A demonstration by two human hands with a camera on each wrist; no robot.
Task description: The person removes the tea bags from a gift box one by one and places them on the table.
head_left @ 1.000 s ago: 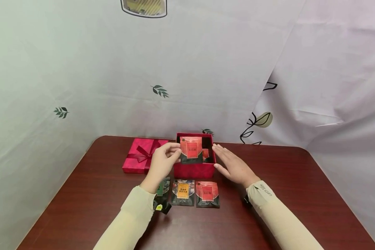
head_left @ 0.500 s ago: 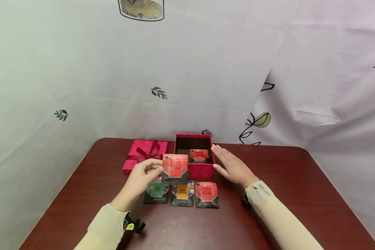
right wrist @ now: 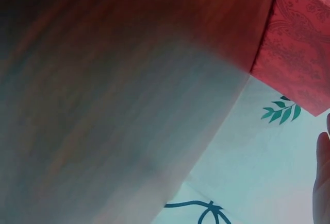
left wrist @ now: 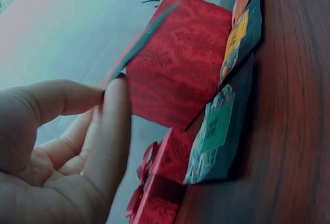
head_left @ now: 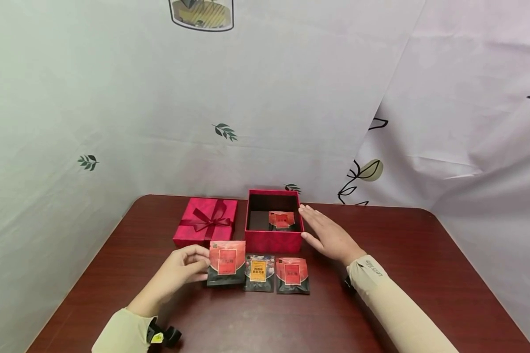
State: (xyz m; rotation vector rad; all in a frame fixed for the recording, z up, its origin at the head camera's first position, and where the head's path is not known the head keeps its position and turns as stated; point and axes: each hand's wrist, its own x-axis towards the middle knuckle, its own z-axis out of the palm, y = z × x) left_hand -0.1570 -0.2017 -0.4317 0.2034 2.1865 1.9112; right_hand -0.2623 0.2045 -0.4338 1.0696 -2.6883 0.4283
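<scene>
Sachet pinched in left hand; straight-fingered right hand against red box.

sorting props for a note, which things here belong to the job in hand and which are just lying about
Likely in the job:
held red packet, pinched by left hand
open box, right hand beside it
boxed red packet
green-label packet, yellow-label packet, loose red packet on the table

Likely just lying about:
bow-tied lid, held by neither hand
patterned backdrop
</scene>
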